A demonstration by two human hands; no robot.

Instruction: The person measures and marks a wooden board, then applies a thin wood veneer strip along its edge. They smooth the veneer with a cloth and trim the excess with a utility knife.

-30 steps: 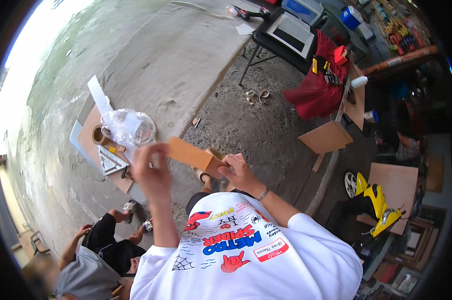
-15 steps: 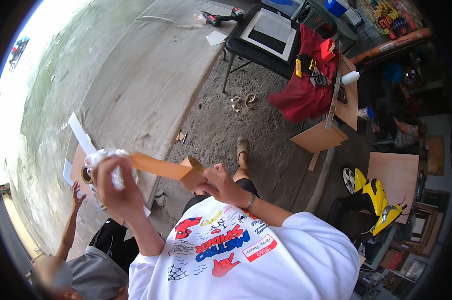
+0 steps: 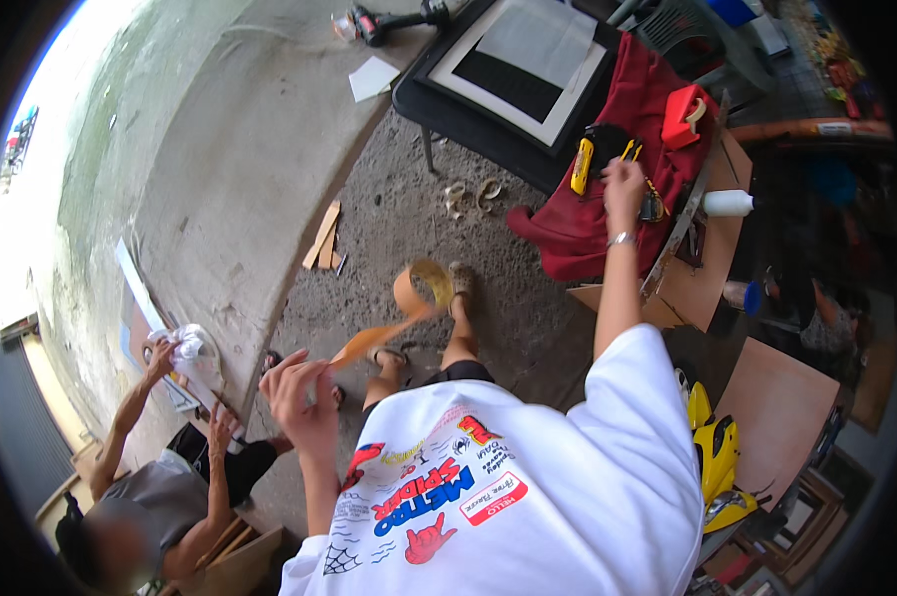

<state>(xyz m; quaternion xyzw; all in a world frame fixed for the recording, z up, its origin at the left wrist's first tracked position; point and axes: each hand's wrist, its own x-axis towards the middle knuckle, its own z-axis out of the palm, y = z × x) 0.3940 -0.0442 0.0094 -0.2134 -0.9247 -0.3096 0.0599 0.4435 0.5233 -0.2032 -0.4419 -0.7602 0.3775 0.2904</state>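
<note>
Head view: nearest is the white shirt (image 3: 568, 487) of the person, with coloured prints on the chest. The left hand (image 3: 301, 397) has its fingers pinched on the free end of a wide brown tape strip (image 3: 374, 340). This strip runs, a little twisted, to the roll of tape (image 3: 407, 295), which is ahead of the body, between the two hands, and no hand is on the roll itself. The right hand (image 3: 623, 185) is stretched forward over a dark red cloth (image 3: 558, 238), with its fingers close together; I cannot tell if they hold something. Just beside these fingers are a yellow-handled tool (image 3: 630, 149) and a yellow utility knife (image 3: 582, 167); a red tape dispenser (image 3: 681, 119) sits farther along the cloth, and a white bottle (image 3: 729, 204) lies to the right. At the left, a co-worker (image 3: 165, 497) in grey has one hand on a plastic-wrapped bundle (image 3: 192, 353). On the ground ahead there are thin wooden strips (image 3: 321, 238) and discarded rings (image 3: 487, 195). Beyond them, a black table (image 3: 419, 94) carries a white-bordered frame (image 3: 465, 89), and a cordless drill (image 3: 374, 28) lies farther off, near a white sheet (image 3: 372, 79).
</note>
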